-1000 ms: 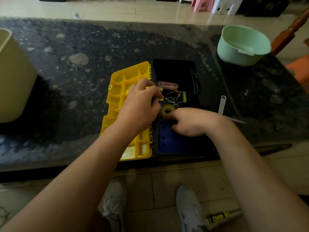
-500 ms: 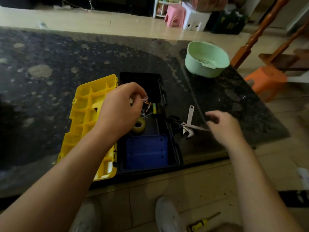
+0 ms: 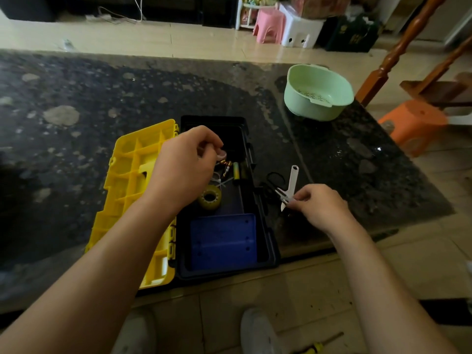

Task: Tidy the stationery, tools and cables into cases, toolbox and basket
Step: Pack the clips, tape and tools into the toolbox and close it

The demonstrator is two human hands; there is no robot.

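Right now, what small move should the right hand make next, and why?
Probably lift the wrench and carry it left into the open toolbox. The right hand pinches its lower end on the table, beside the black scissors, and there seems to be free room near the tape roll. The left hand pinches a small pinkish item over the toolbox, so keep clear of it.

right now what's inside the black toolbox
A tape roll, a blue tray, a yellow-green tube, small brass pieces and a thin white strip lie in the toolbox. The left hand covers part of its left side.
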